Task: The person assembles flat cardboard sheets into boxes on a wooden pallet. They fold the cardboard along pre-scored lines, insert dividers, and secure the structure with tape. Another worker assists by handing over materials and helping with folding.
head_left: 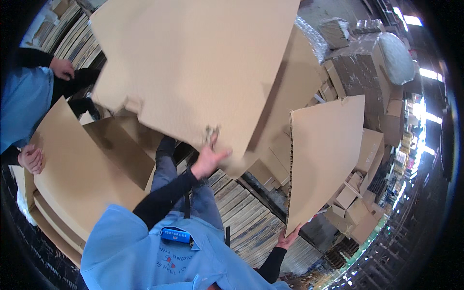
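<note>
The large flat sheet of tan corrugated cardboard [193,63] hangs tilted above the weathered wooden slat pallet [246,212], filling the upper part of the view. The left hand [209,159] meets its lower edge with fingers spread, pressing rather than gripping. Right of the pallet, a smaller tan cardboard panel [324,159] stands on edge, and the right hand [289,238] is closed around its bottom corner. The two hands are well apart.

The big sheet looks floppy and only propped, so it probably wants a real pinch on its edge before it is shifted, with the panel kept upright. Left of the pallet, a co-worker's hand [32,158] holds another tan cardboard sheet [72,174] above a stack of them; the swing should stay away from that side.
</note>
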`<state>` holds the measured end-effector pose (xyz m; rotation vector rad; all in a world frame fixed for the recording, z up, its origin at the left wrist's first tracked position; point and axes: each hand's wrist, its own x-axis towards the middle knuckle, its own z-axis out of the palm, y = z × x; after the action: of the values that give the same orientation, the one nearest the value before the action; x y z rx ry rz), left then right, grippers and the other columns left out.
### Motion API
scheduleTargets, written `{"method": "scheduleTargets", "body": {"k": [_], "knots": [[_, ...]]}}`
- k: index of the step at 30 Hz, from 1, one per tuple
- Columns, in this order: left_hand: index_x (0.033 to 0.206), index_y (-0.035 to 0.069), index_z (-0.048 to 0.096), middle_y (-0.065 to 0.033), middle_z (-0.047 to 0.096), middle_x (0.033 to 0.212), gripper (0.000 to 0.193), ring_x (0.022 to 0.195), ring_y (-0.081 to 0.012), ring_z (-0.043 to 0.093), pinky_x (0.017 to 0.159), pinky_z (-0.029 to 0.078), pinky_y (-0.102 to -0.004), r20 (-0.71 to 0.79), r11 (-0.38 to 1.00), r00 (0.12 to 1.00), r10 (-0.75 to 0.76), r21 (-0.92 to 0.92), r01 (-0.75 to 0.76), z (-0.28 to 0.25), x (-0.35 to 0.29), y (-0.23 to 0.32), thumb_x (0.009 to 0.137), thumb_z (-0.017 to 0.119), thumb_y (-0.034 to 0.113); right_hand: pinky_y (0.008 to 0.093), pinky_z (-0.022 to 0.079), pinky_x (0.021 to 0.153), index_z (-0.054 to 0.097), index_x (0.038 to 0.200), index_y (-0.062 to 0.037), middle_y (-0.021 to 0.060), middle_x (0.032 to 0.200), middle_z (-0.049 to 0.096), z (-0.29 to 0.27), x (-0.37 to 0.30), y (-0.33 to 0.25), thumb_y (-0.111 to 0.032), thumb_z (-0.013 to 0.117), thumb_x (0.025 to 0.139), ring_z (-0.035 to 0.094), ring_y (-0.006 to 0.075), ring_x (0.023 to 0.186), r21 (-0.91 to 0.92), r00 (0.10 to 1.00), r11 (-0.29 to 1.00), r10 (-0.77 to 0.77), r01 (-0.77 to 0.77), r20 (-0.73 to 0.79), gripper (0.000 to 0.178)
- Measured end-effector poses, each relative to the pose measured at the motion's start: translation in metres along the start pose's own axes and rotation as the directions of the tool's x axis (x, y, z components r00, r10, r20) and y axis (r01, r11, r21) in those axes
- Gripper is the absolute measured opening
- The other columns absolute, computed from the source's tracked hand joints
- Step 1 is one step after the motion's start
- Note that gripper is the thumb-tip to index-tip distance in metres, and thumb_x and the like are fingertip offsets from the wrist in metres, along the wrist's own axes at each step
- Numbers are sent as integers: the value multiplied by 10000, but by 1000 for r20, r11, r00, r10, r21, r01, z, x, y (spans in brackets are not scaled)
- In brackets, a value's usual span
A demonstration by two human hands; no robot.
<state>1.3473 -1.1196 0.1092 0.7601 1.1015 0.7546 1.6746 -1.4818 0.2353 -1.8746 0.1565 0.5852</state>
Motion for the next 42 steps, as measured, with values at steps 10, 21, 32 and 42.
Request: {"method": "scheduleTargets", "body": {"k": [10,21,32,42], "knots": [[1362,-70,412,-144,585,1229,649,991,-177,622,869,537,-304,243,820,791,-561,29,572,38,-103,-212,837,716,163,266,474,671,564,1241,-119,0,1057,653,-36,1,20,-464,554,948,620,136,858,177,996,984,8,8,-91,453],[1160,-69,587,-130,607,1192,343,954,-206,642,797,611,-361,343,523,573,-744,-236,819,116,-107,-305,876,678,101,339,501,860,505,1311,-83,44,1207,623,75,28,7,-405,476,1000,607,187,1060,126,992,986,-117,109,57,449],[1228,68,575,-139,564,1265,454,1127,-275,554,966,477,-473,238,462,463,-854,-63,885,45,-89,-381,843,740,243,386,524,853,531,1251,-52,56,1166,620,316,37,36,-395,571,952,616,207,1042,225,922,974,-52,-39,383,456],[1170,97,598,-86,604,1140,401,965,-191,576,884,472,-435,400,486,591,-700,-338,806,61,-125,-440,873,701,346,412,516,867,536,1246,-79,63,1206,601,413,8,29,-400,535,966,598,216,1070,142,841,980,43,-141,539,426]]}}
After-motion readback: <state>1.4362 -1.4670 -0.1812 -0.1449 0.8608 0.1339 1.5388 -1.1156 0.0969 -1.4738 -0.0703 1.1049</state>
